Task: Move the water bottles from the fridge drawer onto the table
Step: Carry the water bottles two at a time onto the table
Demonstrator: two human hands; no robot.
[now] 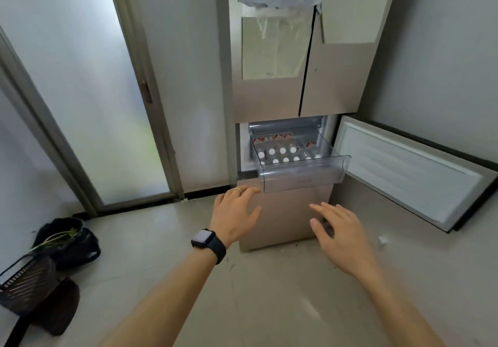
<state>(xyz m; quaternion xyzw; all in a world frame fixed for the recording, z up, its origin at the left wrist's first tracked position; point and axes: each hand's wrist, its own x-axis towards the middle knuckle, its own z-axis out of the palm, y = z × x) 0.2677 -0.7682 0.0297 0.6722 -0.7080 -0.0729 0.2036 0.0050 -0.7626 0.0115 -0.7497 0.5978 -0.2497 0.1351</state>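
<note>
A clear plastic fridge drawer stands pulled out of the beige fridge. Inside it lie several water bottles with white caps and red-and-white labels, caps pointing toward me. My left hand, with a ring and a black watch on the wrist, is held out below the drawer's left corner, fingers spread and holding nothing. My right hand hovers lower, to the right, in front of the fridge's bottom panel, also open with nothing in it. Neither hand touches the drawer. No table is in view.
The compartment's door hangs swung open to the right. Frosted glass doors fill the left wall. On the floor at the left lie a black bag with greens and a dark basket. Papers are stuck on the fridge's upper doors.
</note>
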